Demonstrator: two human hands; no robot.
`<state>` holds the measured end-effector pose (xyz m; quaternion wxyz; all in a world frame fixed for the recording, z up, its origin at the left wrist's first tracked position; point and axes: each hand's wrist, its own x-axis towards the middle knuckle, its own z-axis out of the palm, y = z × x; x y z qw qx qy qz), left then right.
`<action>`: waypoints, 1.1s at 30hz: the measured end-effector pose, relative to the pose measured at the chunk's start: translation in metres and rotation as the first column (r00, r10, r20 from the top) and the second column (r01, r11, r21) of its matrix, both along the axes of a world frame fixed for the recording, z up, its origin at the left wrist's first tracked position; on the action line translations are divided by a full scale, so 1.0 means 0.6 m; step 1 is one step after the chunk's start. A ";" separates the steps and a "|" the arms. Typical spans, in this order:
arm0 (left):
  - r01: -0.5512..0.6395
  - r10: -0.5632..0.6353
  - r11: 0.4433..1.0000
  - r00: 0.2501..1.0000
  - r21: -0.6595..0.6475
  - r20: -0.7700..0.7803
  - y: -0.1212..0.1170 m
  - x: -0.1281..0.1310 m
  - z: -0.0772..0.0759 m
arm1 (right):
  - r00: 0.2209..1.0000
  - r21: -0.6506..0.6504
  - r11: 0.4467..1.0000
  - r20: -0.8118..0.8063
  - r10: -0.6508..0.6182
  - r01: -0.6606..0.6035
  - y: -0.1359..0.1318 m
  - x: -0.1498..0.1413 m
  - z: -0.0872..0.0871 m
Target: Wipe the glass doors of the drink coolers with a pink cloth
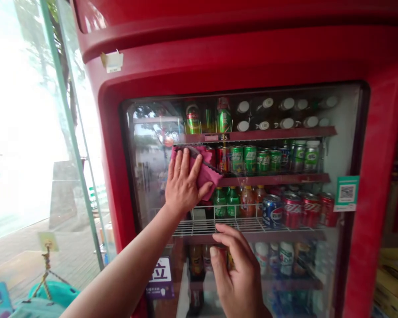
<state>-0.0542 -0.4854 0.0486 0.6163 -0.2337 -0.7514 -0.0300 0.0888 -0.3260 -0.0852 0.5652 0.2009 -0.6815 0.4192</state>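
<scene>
My left hand (183, 181) lies against the glass door (159, 176) of a red drinks fridge (219, 57), pressing a pink cloth (208, 179) with a dark edge to the pane. Its fingers point upward, and the cloth shows between thumb and forefinger and out to the right. Lower and to the right, my right hand (239, 269) is raised in front of the door with its fingers loosely bent and apart from the thumb. Nothing shows in it. Whether it touches the glass I cannot tell.
Behind the glass, shelves hold green cans (250, 159), bottles with white caps (287, 104) and a blue Pepsi can (272, 211). A QR-code sticker (346, 193) and a purple sign (161, 278) are on the door. At left stands a glass panel (73, 132), with teal items (53, 291) below.
</scene>
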 end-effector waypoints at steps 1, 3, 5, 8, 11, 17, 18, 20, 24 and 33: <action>-0.020 0.020 0.997 1.000 0.068 -0.003 -0.017 0.000 0.006 | 1.000 0.014 1.000 -0.006 -0.005 0.005 0.005 0.000 0.002; -0.058 0.061 0.973 0.998 0.224 -0.007 -0.049 -0.002 0.023 | 1.000 0.028 0.999 -0.018 -0.024 0.024 0.018 -0.001 0.004; -0.078 0.086 0.933 0.996 0.351 -0.009 -0.066 -0.006 0.042 | 0.998 0.022 0.998 -0.024 -0.050 0.050 0.032 -0.003 0.004; -0.075 0.090 0.916 0.996 0.393 -0.020 -0.047 -0.010 0.053 | 0.993 0.022 0.993 -0.037 -0.114 0.115 0.055 -0.012 0.007; -0.047 0.052 0.975 0.998 0.219 -0.020 0.016 -0.007 0.030 | 0.973 0.068 0.974 -0.094 -0.211 0.218 0.088 -0.036 0.032; 0.008 -0.007 0.998 1.000 -0.063 0.016 0.096 0.003 -0.036 | 0.924 0.139 0.920 -0.171 -0.342 0.366 0.163 -0.120 0.120; 0.002 -0.001 0.999 1.000 -0.050 0.018 0.093 0.004 -0.037 | 0.924 0.163 0.915 -0.170 -0.343 0.370 0.170 -0.131 0.128; -0.025 0.024 0.999 1.000 0.032 0.019 0.077 0.006 -0.030 | 0.927 0.228 0.902 -0.165 -0.336 0.367 0.179 -0.149 0.134; -0.096 0.095 0.947 0.995 0.306 0.017 0.041 0.009 0.005 | 0.942 0.369 0.866 -0.125 -0.312 0.336 0.198 -0.166 0.126; -0.121 0.121 0.975 0.993 0.184 0.011 0.163 0.002 -0.011 | 0.950 0.333 0.890 -0.101 -0.294 0.311 0.267 -0.182 0.118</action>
